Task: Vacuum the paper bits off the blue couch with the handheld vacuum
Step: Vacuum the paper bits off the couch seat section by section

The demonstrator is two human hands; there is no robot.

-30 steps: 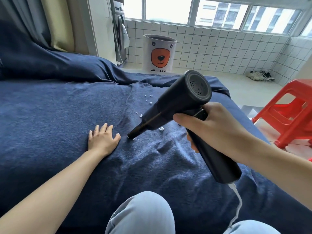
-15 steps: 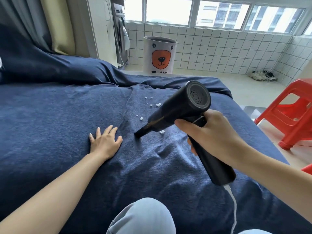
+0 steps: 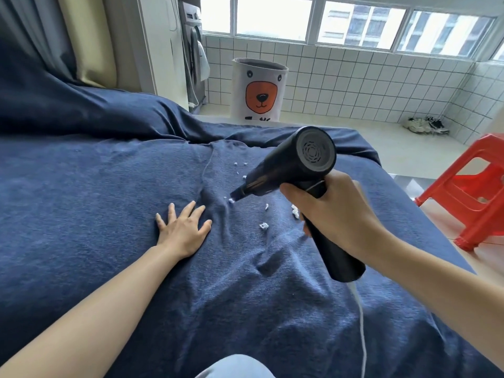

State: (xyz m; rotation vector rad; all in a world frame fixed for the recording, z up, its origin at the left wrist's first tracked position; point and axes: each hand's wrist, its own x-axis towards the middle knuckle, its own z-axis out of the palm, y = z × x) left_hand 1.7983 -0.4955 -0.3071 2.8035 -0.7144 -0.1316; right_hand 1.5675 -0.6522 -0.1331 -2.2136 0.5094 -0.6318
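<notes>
The blue couch fills most of the view, covered in wrinkled dark fabric. My right hand grips the handle of the black handheld vacuum. Its narrow nozzle points down and left and touches a white paper bit on the fabric. More paper bits lie just right of the nozzle, and a few smaller ones lie farther back. My left hand rests flat on the couch, fingers spread, a short way left of the nozzle. A white cord hangs from the vacuum's handle.
A red plastic stool stands on the floor to the right of the couch. Behind the couch stands a white bin with a bear face, by a tiled wall under windows. Shoes lie at the far right. My knee shows at the bottom edge.
The vacuum's nozzle has moved forward and a little left along the fabric onto a paper bit. More paper bits show beside my right hand. My left hand has stayed flat.
</notes>
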